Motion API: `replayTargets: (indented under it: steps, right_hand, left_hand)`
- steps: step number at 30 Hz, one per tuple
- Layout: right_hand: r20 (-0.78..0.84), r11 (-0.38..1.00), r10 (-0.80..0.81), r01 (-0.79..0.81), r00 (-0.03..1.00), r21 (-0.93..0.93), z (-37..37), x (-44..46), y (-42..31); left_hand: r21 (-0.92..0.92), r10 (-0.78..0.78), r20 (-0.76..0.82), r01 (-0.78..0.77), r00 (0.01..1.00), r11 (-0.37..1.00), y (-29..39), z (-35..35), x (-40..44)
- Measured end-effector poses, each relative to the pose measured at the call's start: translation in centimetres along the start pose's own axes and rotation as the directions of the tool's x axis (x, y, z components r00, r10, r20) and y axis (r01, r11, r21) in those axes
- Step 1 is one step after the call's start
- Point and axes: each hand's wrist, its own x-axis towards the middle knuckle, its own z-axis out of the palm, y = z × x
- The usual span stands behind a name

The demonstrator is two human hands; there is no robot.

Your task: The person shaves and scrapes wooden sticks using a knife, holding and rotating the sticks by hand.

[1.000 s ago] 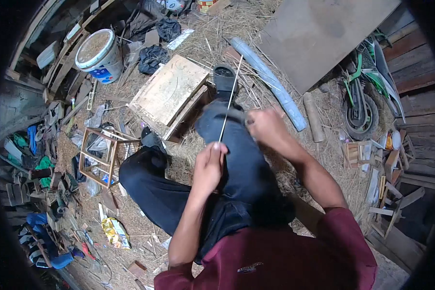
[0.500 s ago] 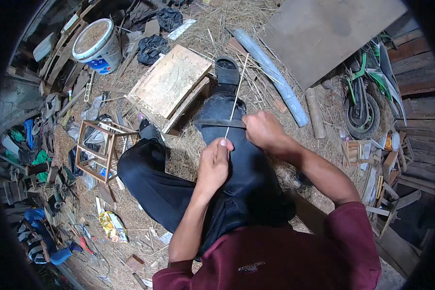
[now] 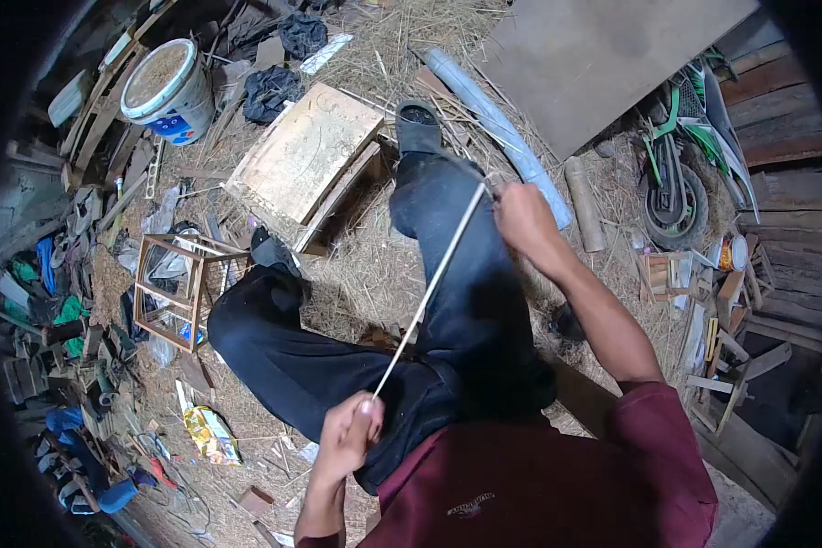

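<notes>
My left hand (image 3: 349,431) is closed on the near end of a thin pale wooden stick (image 3: 429,290), low beside my hip. The stick slants up and away over my right thigh. My right hand (image 3: 524,216), above the right knee, is closed around a knife whose handle it hides. The blade (image 3: 464,165) shows only as a dark blur, pointing left and away, close to the stick's far end. I cannot tell whether they touch. Dark trousers (image 3: 292,361) lie under both hands.
A wooden box (image 3: 306,151) stands ahead on the straw-covered floor, with a small wooden frame (image 3: 169,290) and bucket (image 3: 169,91) leftward. A grey pipe (image 3: 502,137), a large board (image 3: 603,68) and a motorbike wheel (image 3: 676,205) are rightward. Another person (image 3: 78,457) is at far left.
My left hand has drawn the stick back toward my hip. My right hand has shifted slightly right and away, and the blade has turned from lying crosswise to pointing away.
</notes>
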Motion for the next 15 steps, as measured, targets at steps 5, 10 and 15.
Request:
replayTargets:
  steps: [5, 10, 15]
  right_hand:
    - [-0.159, 0.998, 0.034, -0.025, 0.987, 0.056, 1.9, 0.4, 4.1]
    - [-0.078, 0.988, -0.048, 0.059, 0.996, 0.144, 0.2, -2.2, -0.1]
    - [0.075, 0.944, -0.317, 0.323, 0.945, -0.073, 1.3, -2.3, -3.0]
  left_hand:
    - [-0.079, 0.019, -0.182, -0.034, 0.983, 0.996, 0.1, -2.1, 0.4]
    - [-0.134, 0.1, -0.058, -0.107, 0.993, 0.985, 3.4, 2.6, 8.4]
    - [-0.131, 0.119, -0.047, -0.124, 0.992, 0.984, 5.9, 5.5, 15.1]
